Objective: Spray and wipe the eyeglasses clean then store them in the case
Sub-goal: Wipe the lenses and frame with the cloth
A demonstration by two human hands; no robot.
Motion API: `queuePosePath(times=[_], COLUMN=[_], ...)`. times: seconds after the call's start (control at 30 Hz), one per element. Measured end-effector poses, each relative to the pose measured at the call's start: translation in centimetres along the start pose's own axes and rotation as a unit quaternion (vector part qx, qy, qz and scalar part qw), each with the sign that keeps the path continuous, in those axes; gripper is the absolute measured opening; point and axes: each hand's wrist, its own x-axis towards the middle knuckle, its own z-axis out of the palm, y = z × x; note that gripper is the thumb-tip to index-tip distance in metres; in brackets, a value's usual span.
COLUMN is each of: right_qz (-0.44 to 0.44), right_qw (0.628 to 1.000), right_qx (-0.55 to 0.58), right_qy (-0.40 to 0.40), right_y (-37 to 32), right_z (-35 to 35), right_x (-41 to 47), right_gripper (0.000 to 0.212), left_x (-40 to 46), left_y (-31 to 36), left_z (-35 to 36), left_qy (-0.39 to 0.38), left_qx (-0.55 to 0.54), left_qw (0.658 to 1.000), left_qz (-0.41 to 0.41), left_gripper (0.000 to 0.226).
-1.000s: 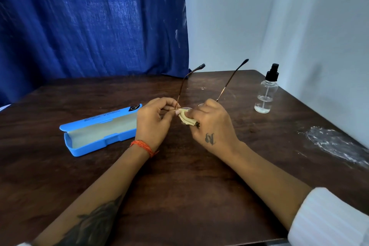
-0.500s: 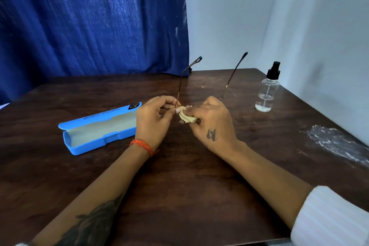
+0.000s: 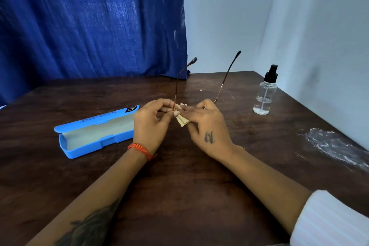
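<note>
The eyeglasses [image 3: 223, 82] are held above the middle of the table, their two thin temple arms pointing up and away from me; the lenses are hidden behind my fingers. My left hand [image 3: 152, 126] pinches the frame at the left hinge. My right hand [image 3: 207, 128] holds a folded cream cleaning cloth [image 3: 182, 121] pressed against the left lens area. The blue eyeglass case [image 3: 95, 133] lies open on the table just left of my left hand. The clear spray bottle [image 3: 265, 94] with a black pump stands upright at the right, apart from both hands.
A dark wooden table [image 3: 189, 185] carries everything. A crumpled clear plastic wrapper [image 3: 335, 146] lies near the right edge. A blue curtain [image 3: 89, 22] hangs behind the table and a white wall [image 3: 319, 36] runs close along the right side.
The glasses have tilted so the temple arms stand more upright. My right hand has shifted the cloth slightly on the lens; the left hand's grip is the same.
</note>
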Motion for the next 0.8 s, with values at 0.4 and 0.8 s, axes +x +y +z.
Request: queuePosePath(times=[0.4,0.8], right_qz=[-0.024,0.039], right_qw=[0.995,0.994], right_qx=[0.054,0.084], right_qy=[0.086,0.054], right_y=[1.0,1.9], right_z=[-0.9,-3.5], right_x=[0.3,0.8], right_gripper=[0.012,0.011], left_x=[-0.3,0.1], left_y=[0.8,0.6], left_z=[-0.2,-1.0], left_qy=[-0.001,0.014], left_qx=[-0.036,0.01], left_qw=[0.999,1.0], left_qz=[-0.013,0.024], left_gripper=[0.029,0.019])
